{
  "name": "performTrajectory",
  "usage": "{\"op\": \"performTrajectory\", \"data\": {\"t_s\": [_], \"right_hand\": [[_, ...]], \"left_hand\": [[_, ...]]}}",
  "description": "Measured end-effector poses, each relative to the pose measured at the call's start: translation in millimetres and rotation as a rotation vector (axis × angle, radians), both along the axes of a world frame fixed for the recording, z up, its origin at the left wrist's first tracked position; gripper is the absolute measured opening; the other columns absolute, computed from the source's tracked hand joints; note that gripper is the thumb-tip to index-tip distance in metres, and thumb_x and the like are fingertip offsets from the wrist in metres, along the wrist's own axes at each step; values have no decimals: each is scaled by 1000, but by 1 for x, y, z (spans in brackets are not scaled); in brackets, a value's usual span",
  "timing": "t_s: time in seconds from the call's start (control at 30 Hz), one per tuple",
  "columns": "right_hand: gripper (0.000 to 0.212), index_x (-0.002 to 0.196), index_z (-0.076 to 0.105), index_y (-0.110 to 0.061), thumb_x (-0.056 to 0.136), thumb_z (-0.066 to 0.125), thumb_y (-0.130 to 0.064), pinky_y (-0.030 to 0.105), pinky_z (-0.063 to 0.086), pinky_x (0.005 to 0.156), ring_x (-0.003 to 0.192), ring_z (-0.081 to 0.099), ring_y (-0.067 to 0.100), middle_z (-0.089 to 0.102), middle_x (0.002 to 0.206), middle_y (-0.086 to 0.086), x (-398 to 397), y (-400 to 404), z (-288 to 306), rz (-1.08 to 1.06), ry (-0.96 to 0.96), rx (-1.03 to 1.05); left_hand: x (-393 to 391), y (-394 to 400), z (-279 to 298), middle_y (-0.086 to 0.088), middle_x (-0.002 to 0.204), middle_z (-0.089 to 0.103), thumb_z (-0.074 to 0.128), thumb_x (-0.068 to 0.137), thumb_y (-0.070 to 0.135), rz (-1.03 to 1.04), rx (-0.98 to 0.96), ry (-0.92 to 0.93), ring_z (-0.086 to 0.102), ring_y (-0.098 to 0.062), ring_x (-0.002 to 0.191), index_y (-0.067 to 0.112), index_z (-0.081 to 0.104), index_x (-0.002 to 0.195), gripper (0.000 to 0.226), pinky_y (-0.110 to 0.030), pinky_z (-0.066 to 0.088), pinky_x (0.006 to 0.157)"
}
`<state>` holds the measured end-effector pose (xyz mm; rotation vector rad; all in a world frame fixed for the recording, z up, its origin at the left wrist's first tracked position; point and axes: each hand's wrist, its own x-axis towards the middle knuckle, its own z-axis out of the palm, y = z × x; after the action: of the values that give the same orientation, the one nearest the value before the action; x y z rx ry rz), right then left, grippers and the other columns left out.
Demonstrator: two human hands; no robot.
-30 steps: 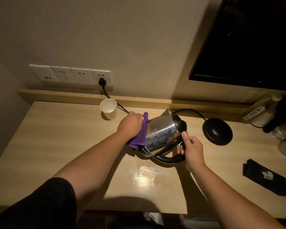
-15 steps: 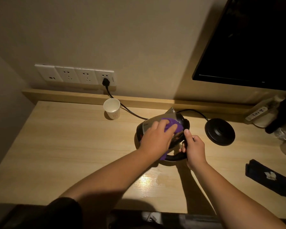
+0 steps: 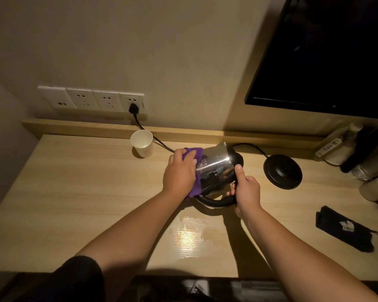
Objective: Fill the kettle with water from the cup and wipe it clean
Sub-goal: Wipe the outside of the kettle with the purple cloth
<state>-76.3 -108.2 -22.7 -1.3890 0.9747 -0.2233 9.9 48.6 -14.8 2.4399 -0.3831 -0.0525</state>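
Note:
A steel kettle (image 3: 216, 163) with a black lid and handle lies tilted to the right on the wooden desk (image 3: 74, 203). My left hand (image 3: 179, 174) presses a purple cloth (image 3: 194, 154) against the kettle's lower left side. My right hand (image 3: 246, 190) grips the black handle at the near side. A white paper cup (image 3: 142, 143) stands upright behind and to the left of the kettle, near the wall ledge.
The kettle's black base (image 3: 283, 171) sits to the right, its cord running to a wall socket (image 3: 132, 103). A wet patch (image 3: 190, 234) shines on the desk in front of the kettle. A dark pouch (image 3: 345, 228) and bottles (image 3: 358, 158) lie at the right.
My left hand with the cloth slid from the kettle's left side onto its top and back to the left side. The right hand has kept hold of the handle.

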Motion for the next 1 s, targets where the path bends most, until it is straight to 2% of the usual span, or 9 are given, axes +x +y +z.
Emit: {"op": "performTrajectory", "data": {"t_s": [0.13,0.23,0.3,0.37,0.43,0.6,0.8,0.9,1.0], "right_hand": [[42,91,60,-8,96,53,-49,37,50,62,63,59,22,60,74,10,2,8,4,61,29,-115],[43,91,60,-6,96,52,-48,40,51,64,66,60,24,61,75,12,3,8,5,42,44,-83],[50,90,62,-5,96,49,-53,40,50,64,61,58,22,58,65,7,0,5,3,13,49,-3],[53,90,65,-5,97,48,-54,37,48,60,53,51,18,52,58,3,-5,3,0,-35,50,109],[53,94,67,-5,96,50,-55,33,46,59,51,48,14,51,59,2,-6,1,-3,-80,62,192],[55,98,67,-4,95,50,-57,33,47,63,54,48,15,51,61,3,0,2,-1,-90,70,185],[54,94,65,-4,96,49,-55,34,48,60,54,50,17,53,63,6,1,4,6,-61,61,116],[54,80,62,-5,98,46,-53,37,50,62,51,53,19,53,56,6,0,9,9,-6,36,27],[55,87,63,-2,98,45,-53,34,50,58,53,56,20,56,60,7,2,10,13,14,56,-14]], "left_hand": [[-20,-42,32,-6,143,39,50,97,27,-285,115,-277,38,-24,126,24,41,141,44,-39,44,97],[-22,-45,27,-8,147,34,61,90,25,-433,282,-313,34,-28,129,23,36,143,59,-41,38,102],[-24,-27,15,-9,146,35,69,85,28,-467,337,-313,36,-30,128,22,35,143,68,-42,39,101],[-32,-4,-2,-12,138,43,77,76,28,-524,349,-309,45,-32,119,19,40,139,73,-43,46,93],[-42,21,-21,-10,131,46,83,69,28,-554,349,-309,48,-30,111,19,44,135,77,-40,51,83],[-56,51,-33,-10,118,60,91,53,15,-492,381,-309,59,-28,97,19,61,124,77,-35,54,71],[-47,25,-9,-12,127,55,81,70,13,-433,276,-288,54,-31,108,20,54,130,66,-40,54,80],[-43,-6,10,-12,132,51,78,73,17,-543,339,-376,49,-32,113,19,50,133,67,-44,47,90],[-40,-10,8,-10,136,47,76,77,22,-594,400,-401,45,-31,116,20,46,137,67,-43,43,95]]}}
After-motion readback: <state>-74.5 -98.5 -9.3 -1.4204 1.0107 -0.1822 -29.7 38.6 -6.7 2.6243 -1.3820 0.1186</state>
